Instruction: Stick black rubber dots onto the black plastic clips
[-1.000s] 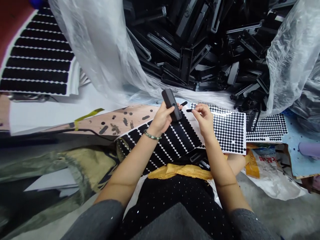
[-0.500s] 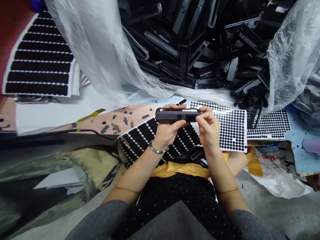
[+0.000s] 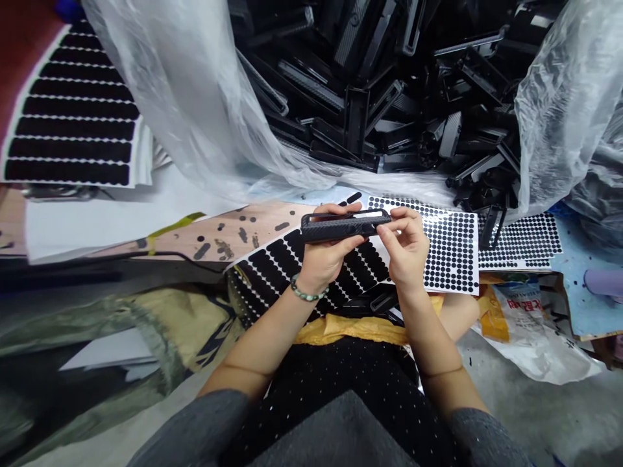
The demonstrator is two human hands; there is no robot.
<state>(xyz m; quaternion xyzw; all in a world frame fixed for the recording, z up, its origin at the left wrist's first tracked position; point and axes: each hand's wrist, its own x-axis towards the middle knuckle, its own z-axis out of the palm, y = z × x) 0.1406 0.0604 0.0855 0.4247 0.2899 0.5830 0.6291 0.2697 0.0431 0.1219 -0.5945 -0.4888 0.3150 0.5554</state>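
A long black plastic part (image 3: 331, 228) with a carbon-fibre pattern and an open, frame-like top is held level in front of me. My left hand (image 3: 322, 261) is closed around its left half, thumb along the near side and fingers behind. At the right end, the thumb and fingers of my right hand (image 3: 407, 254) pinch the part near its front face; anything small under those fingertips is hidden. Below the part lies a sheet of black elongated stickers (image 3: 270, 272). Right of it, behind my right hand, is a white sheet of round black dots (image 3: 452, 253).
Many similar black parts (image 3: 357, 120) fill a clear plastic bag (image 3: 195, 97) at the back. Another stack of black sticker sheets (image 3: 73, 123) lies far left. A second dot sheet (image 3: 528, 240) and a printed bag (image 3: 525, 311) are at right. Yellow cloth (image 3: 350, 329) covers my lap.
The part has tilted slightly, showing more of its hollow top. My right thumb has shifted a little left along its near face. My left hand keeps its hold.
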